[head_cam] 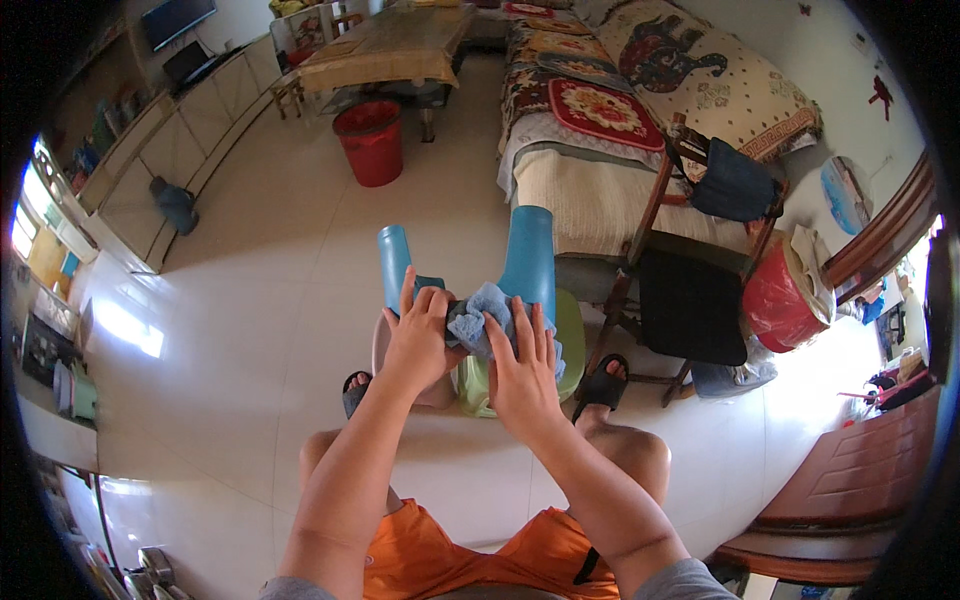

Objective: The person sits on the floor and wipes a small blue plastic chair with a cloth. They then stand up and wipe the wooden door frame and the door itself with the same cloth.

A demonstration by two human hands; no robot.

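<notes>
Between my knees is a blue plastic article (531,251) with two tapered, tube-like parts pointing away from me. I cannot tell exactly what it is. My left hand (416,337) grips its left side, index finger stretched along the left tube. A dark part shows beside that hand's fingertips. My right hand (525,367) lies with spread fingers on a crumpled light blue cloth (474,322), pressing it against the article near the base of the right tube. Beneath is a light green plastic object (571,341), partly hidden by my hands, with a pinkish edge (382,349) at its left.
A red bucket (369,142) stands on the tiled floor (300,247) ahead, near a cloth-covered table (390,37). To the right are a folding chair (690,307), a covered sofa (577,191) and a red bag-lined container (784,300). My sandalled feet flank the green object.
</notes>
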